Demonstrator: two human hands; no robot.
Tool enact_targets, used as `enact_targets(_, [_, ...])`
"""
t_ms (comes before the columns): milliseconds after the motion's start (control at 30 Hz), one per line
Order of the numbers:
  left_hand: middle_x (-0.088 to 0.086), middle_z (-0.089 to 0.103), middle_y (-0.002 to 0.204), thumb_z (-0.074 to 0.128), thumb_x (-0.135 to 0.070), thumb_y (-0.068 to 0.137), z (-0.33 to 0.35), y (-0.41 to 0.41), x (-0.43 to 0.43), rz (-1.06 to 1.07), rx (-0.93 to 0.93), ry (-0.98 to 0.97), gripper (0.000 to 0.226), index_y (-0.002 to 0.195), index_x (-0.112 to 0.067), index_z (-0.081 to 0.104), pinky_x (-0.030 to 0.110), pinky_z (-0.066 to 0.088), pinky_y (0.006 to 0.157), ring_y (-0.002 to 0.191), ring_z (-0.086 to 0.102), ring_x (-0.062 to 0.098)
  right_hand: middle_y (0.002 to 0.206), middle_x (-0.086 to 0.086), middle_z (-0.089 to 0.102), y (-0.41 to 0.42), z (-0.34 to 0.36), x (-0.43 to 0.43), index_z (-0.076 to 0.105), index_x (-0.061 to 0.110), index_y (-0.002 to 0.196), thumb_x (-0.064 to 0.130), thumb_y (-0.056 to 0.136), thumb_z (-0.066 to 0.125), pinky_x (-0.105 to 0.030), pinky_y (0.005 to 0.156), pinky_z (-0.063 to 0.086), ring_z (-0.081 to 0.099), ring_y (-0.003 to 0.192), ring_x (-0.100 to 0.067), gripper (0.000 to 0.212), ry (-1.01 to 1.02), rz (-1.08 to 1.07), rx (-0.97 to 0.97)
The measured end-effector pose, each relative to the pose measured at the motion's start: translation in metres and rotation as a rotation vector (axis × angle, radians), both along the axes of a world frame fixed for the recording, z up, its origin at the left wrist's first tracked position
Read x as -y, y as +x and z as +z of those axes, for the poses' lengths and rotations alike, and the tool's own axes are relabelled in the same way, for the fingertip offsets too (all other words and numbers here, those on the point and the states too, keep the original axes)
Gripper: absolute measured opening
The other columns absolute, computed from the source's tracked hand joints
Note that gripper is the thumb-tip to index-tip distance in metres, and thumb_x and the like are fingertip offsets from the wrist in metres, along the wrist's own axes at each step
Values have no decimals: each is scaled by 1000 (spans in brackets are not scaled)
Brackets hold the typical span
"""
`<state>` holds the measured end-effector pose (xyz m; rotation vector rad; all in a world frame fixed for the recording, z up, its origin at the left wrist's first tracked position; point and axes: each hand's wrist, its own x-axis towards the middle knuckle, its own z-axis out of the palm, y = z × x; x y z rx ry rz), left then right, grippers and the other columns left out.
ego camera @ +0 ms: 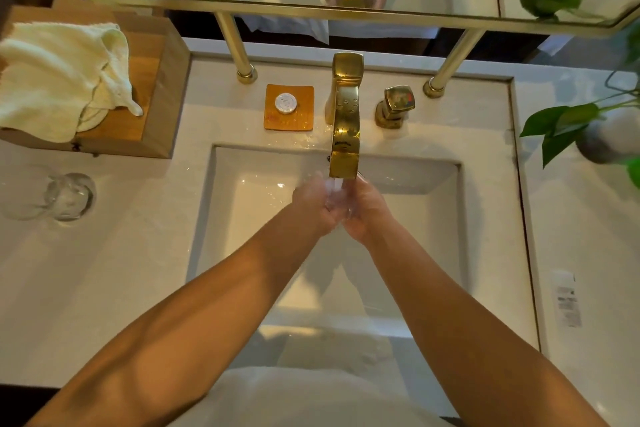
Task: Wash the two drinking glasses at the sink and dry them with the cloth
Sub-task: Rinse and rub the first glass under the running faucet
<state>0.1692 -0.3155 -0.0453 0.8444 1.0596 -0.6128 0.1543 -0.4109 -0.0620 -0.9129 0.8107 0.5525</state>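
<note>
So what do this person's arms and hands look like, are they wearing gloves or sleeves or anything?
No gloves and no sleeves in view. Both forearms are bare from the bottom edge of the picture up to the wrists, and the left hand and right hand are bare too. I see no watch, bracelet or ring, though the fingers are partly blurred by running water. A white garment shows at the bottom edge.

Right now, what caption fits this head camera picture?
Both hands hold a glass under the gold faucet; another glass waits.

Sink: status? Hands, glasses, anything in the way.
Left hand and right hand cupped round a glass under the tap. Second glass on counter, left. Cloth in wooden tray. Nothing blocking.
</note>
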Motion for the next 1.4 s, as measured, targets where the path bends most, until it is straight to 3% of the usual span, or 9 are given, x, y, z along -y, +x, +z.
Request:
enact_targets(233, [11,59,67,50,-30,101,-4,-38,-5,-875,1019,1141,41,74,-4,62,33,42,56,59,54,24,65,-5,51,8,16,-9,54,10,76,36,101,52,-19,38,49,51,62,-15,37,163,-211,-357])
enact_targets(333, [13,62,73,40,-26,97,-14,-28,-27,-1169,1453,1063,37,80,-4,63,35,46,63,63,53,20,77,-7,65,8,18,-9,63,5,81,38,91,69,-26,78,59,67,82,-16,34,228,-161,-472])
enact_targets(433, [4,59,68,46,-30,91,-17,-18,-37,-1169,1408,903,35,68,-8,61,32,43,60,61,48,14,95,-11,68,8,15,-12,63,0,88,31,90,71,-31,99,53,66,113,-19,32,151,-158,-482])
enact_targets(600, [3,54,67,37,-35,97,-15,-26,-31,-1215,1363,1013,45,68,-11,61,34,43,51,54,49,17,74,-17,73,7,10,-1,68,1,93,44,86,73,-37,73,59,71,87,-25,43,201,-100,-426])
enact_targets(833, [13,70,84,57,-14,97,4,-13,-7,-217,124,105,15,95,-3,68,29,55,51,71,70,25,99,-15,69,0,0,10,65,10,109,19,95,62,-43,80,54,66,94,-30,17,-52,120,91])
enact_targets(900, [16,73,91,63,-12,97,3,-10,-17,-82,-31,-130,17,108,1,66,30,60,50,73,74,21,117,-17,64,-6,-3,13,57,13,130,23,83,77,-36,73,55,66,99,-30,52,-136,245,204])
enact_targets(1000, [16,72,104,57,-17,102,-1,-11,-21,-271,109,-69,25,122,-3,62,33,63,72,93,73,24,122,-22,63,-12,1,15,55,20,126,27,85,77,-32,66,56,68,91,-29,47,-194,297,213])
enact_targets(1133, [18,66,85,44,-35,107,-1,-25,-7,-240,309,95,44,117,4,62,32,55,60,71,66,26,97,-19,71,-3,5,11,66,15,113,39,96,61,-35,60,53,66,74,-26,30,-302,217,126])
enact_targets(1400, [7,63,89,51,-18,97,6,-40,-14,-1283,1333,985,15,94,-8,63,37,53,77,79,60,20,78,-7,66,10,15,15,66,12,96,44,99,51,-32,61,53,65,72,-19,34,-56,285,-154])
